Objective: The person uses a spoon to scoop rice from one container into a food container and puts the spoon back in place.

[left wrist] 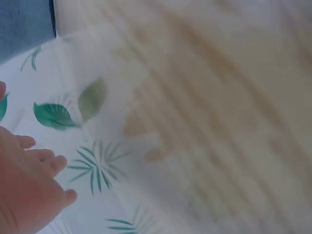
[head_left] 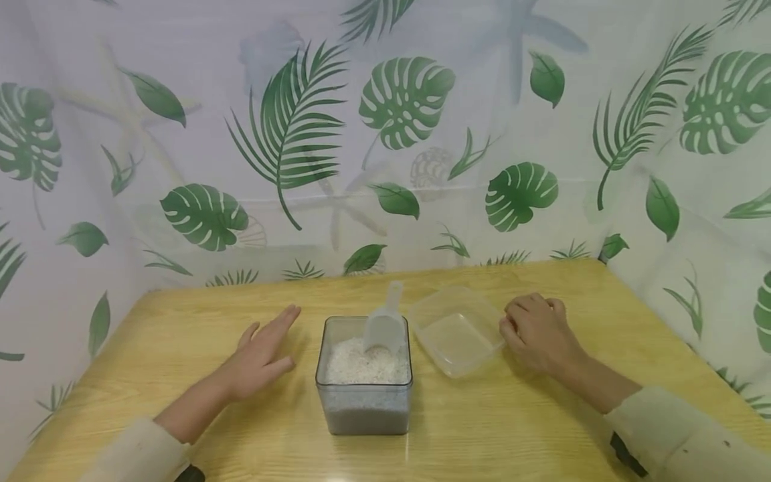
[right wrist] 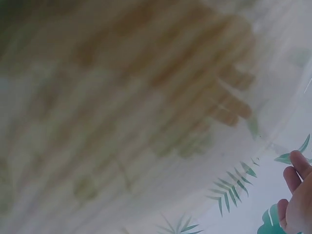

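Note:
A square, grey-tinted clear plastic box (head_left: pixel 369 408) stands in the middle of the table, partly filled with white grains like rice (head_left: pixel 361 365). A white scoop (head_left: pixel 385 328) rests in the grains, its handle pointing up and back over the rim. Just right of it is a shallow, clear square plastic container (head_left: pixel 458 338). My left hand (head_left: pixel 259 365) is at the table left of the box, fingers extended and holding nothing. Beside the clear container's right corner rests my right hand (head_left: pixel 539 335), fingers loosely bent. In the right wrist view its fingers (right wrist: pixel 292 179) show nothing between them.
The yellow wood-grain table (head_left: pixel 470 428) carries these things. Behind and at both sides hangs a white curtain (head_left: pixel 421 234) printed with green leaves, meeting the table's back edge. Both wrist views mostly show a blurred, streaked reflective surface.

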`<state>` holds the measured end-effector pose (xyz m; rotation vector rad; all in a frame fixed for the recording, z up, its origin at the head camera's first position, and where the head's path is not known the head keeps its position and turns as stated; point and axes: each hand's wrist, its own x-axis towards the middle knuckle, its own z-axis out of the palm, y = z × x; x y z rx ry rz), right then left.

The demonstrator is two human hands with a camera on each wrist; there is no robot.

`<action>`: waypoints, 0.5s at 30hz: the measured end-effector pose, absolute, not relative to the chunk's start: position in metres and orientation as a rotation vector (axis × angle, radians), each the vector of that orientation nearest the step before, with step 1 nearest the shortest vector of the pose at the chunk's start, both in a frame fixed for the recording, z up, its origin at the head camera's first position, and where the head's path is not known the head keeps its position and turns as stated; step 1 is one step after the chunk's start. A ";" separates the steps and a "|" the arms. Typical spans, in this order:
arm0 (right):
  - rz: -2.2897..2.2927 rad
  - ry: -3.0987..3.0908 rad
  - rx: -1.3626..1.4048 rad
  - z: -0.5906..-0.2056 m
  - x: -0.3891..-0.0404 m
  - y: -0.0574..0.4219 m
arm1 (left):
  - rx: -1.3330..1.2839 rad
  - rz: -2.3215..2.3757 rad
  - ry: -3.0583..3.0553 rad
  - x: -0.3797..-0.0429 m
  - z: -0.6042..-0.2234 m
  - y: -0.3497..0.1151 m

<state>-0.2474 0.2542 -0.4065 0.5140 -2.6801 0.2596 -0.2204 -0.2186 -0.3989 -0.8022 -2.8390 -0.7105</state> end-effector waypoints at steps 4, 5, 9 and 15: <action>0.238 -2.636 0.552 -0.404 -0.253 0.252 | -0.936 -0.618 -2.750 -0.224 -0.400 -0.212; 0.232 -2.629 0.559 -0.404 -0.255 0.252 | -0.960 -0.586 -2.729 -0.225 -0.400 -0.211; 0.229 -2.623 0.578 -0.404 -0.262 0.251 | -1.075 -0.572 -2.697 -0.228 -0.401 -0.206; 0.224 -2.666 0.574 -0.408 -0.255 0.251 | -1.224 -0.786 -2.824 -0.216 -0.405 -0.202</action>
